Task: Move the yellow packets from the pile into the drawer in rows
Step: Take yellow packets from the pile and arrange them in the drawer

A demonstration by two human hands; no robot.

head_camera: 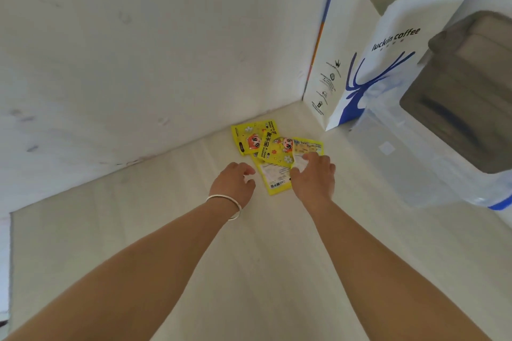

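There is a single view, from a wide-angle camera on the person's head, looking forward and steeply down along both bare forearms. The pale surface (249,271) fills the lower half; the wall (124,50) rises beyond it and bends with the lens. The left hand (235,180) and right hand (314,174) sit at mid-frame at arm's reach, by the packets (266,147). A paper bag (360,63) leans in at upper right. No second view shares the scene.

Yellow packets (273,152), ~4, are seen in a loose overlapping pile at frame centre, flat, by the wall. Cartoon fronts shown on two; white-label backs on the others, one edge lifted.
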